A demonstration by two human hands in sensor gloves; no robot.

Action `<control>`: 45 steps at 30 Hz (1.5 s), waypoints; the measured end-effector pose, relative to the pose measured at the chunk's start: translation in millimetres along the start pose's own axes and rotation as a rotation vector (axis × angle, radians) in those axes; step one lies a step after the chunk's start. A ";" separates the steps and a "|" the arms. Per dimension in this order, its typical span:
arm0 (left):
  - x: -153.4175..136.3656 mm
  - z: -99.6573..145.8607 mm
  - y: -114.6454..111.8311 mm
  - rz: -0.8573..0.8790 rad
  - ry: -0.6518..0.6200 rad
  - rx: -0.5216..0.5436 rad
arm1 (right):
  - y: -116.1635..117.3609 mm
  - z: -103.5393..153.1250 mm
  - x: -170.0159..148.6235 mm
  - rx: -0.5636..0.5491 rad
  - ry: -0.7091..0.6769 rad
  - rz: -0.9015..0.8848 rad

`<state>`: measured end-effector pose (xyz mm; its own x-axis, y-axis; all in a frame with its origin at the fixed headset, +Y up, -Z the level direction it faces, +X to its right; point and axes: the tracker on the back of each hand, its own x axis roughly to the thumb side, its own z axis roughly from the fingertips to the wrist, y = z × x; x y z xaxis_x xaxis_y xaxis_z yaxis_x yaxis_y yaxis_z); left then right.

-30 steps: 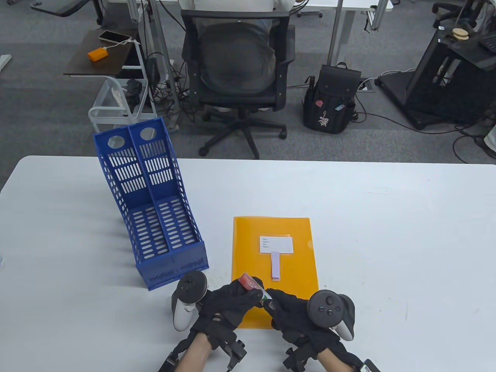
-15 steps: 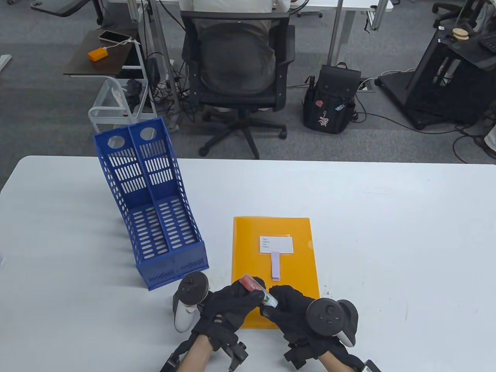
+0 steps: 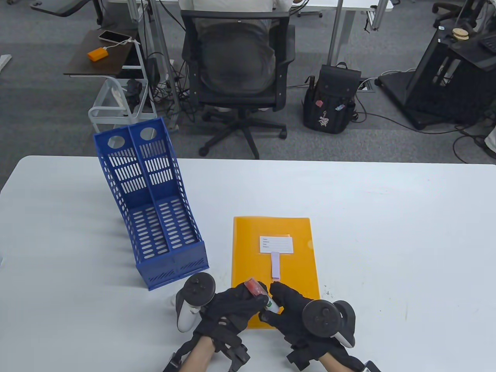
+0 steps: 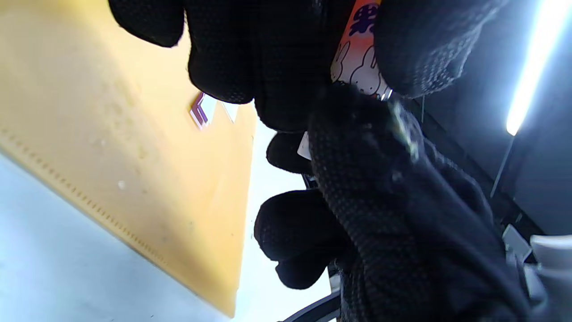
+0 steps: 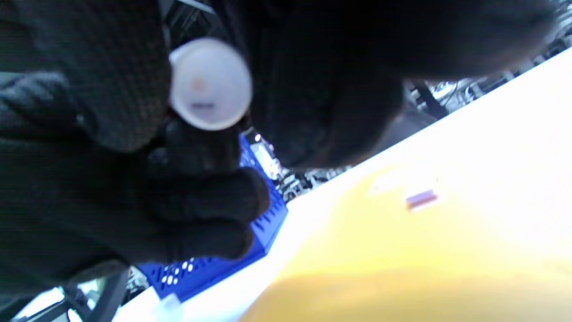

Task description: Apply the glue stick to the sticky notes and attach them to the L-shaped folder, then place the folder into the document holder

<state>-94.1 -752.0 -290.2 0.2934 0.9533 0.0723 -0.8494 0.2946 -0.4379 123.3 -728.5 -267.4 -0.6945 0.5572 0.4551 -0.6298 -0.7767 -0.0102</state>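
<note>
Over the white table (image 3: 387, 232), both hands, shifted slightly right, clamped on the glue stick (image 3: 260, 294).

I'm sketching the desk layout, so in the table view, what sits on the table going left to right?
Blue document holder → left hand → glue stick → purple sticky notes → right hand.

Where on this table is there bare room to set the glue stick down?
Bare table lies right of the folder, and behind it toward the far edge. It is crowded between the holder and folder, where both hands, left and right, grip the glue stick.
</note>
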 end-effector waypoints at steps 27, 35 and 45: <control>21.1 47.3 100.5 -1.085 0.342 0.171 | 5.0 -0.7 -9.8 -0.015 -0.006 0.154; -8.5 42.8 98.5 -1.415 0.581 0.075 | 10.5 -0.8 -7.8 0.016 -0.023 0.180; -22.0 33.5 96.3 -1.377 0.589 0.065 | 10.9 -0.1 -7.9 0.023 -0.027 0.187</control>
<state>-197.0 -742.4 -303.9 0.9746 -0.2236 0.0153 0.2184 0.9323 -0.2884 121.9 -741.4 -271.2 -0.7891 0.3949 0.4706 -0.4823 -0.8727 -0.0765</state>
